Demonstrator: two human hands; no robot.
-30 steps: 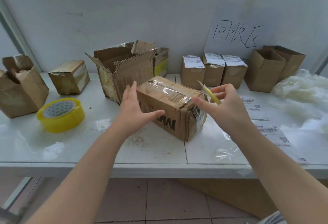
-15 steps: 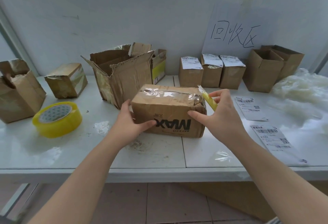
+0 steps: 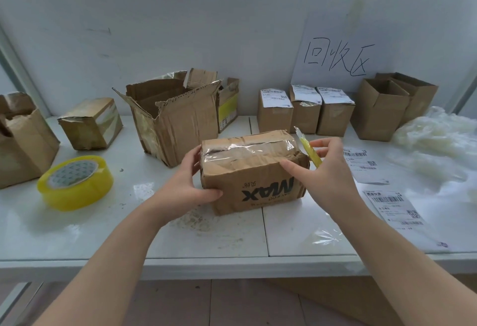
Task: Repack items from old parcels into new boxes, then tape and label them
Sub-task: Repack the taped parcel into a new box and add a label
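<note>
Cardboard parcel (image 3: pixel 247 170) looks crumpled, clear tape wrinkled across its top.

Single head-mounted wide-angle view, looking forward and down across the desk (image 3: pixel 77 243) toward the white back wall (image 3: pixel 180 41); both forearms enter from the bottom edge, close to the lens.

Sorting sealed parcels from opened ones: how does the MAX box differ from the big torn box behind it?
The MAX box is taped shut; the torn box stands open, flaps up. The MAX box is smaller than the torn box. The left hand grips the MAX box and the right hand, holding a yellow cutter, touches it; the torn box is untouched. Both are creased brown cardboard.
</note>
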